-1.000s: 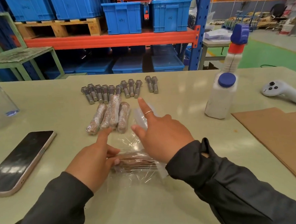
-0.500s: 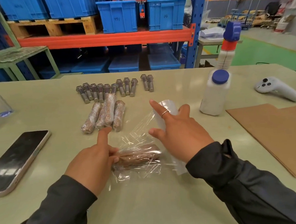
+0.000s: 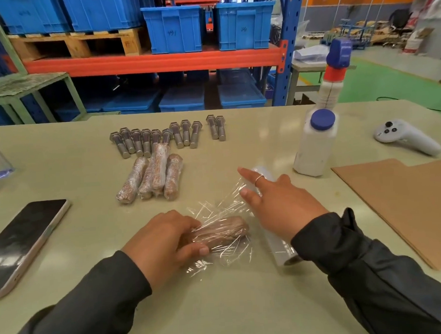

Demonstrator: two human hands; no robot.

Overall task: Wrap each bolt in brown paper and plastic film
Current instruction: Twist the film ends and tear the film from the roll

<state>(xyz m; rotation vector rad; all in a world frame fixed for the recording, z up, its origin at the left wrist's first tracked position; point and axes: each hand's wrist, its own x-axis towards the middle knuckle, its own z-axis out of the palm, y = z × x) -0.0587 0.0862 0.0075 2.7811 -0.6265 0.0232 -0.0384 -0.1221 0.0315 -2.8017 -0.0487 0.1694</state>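
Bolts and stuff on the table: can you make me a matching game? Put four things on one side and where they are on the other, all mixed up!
Things:
1. bare bolts
2. phone
3. brown paper
4. bolt being wrapped

Places:
A. at the right edge of the table
B. under the left hand, in plastic film
C. in a row at the far side of the table
D. at the left, screen up

Pairs: 1-C, 2-D, 3-A, 4-B
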